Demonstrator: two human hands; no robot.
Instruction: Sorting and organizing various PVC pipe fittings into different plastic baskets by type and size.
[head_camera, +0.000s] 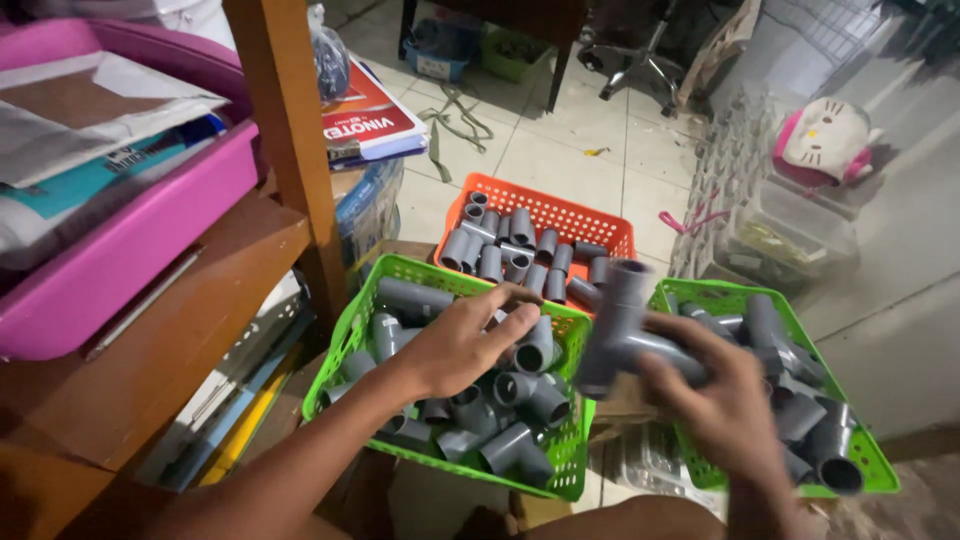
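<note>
Three baskets of grey fittings on floor. Left hand (462, 345), fingers loosely curled, reaches into green basket (352, 335), touching fittings there. Right hand (715, 385) grips tee assembly (622, 335) between the green baskets.

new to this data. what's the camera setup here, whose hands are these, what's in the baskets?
There is one view only, from a camera worn on a person's head, looking down at their own two bare hands. No robot is involved. The left hand reaches into a green basket full of grey plastic pipe fittings, fingers spread over them. The right hand holds a grey joined pipe piece, blurred by motion. Behind it sits a second green basket and farther back an orange basket, both with more grey fittings. A wooden shelf stands at the left, on a tiled floor.
</note>
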